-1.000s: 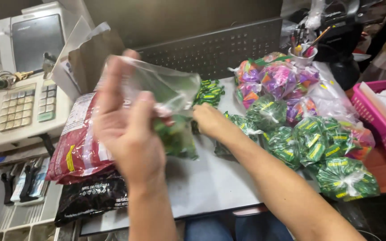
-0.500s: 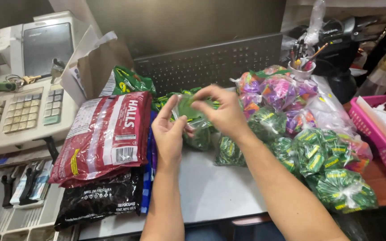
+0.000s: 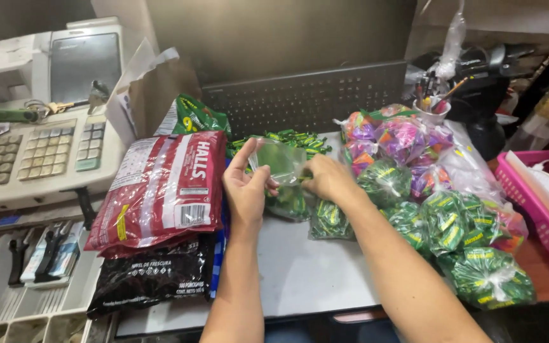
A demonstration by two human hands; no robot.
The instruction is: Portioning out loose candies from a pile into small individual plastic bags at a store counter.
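Observation:
My left hand [image 3: 246,185] and my right hand [image 3: 326,178] both pinch a small clear plastic bag [image 3: 280,162] with green wrapped candies in its bottom, held just above the grey counter [image 3: 312,273]. The left thumb and forefinger hold the bag's open top on the left side. My right hand grips its right edge. Another small tied bag of green candies [image 3: 329,220] lies just below my right hand. Loose green candies [image 3: 287,138] lie behind the bag, near the keyboard.
A red candy bag [image 3: 160,187] lies on a black one [image 3: 150,276] at left, beside a cash register [image 3: 39,152]. Tied bags of green candies [image 3: 471,244] and purple candies [image 3: 395,136] pile at right. A black keyboard [image 3: 312,95] stands behind; a pink basket [image 3: 541,203] sits far right.
The hands came down from in front of the camera to the counter. The clear bag, first held up high and open, is now lower and pinched between both hands.

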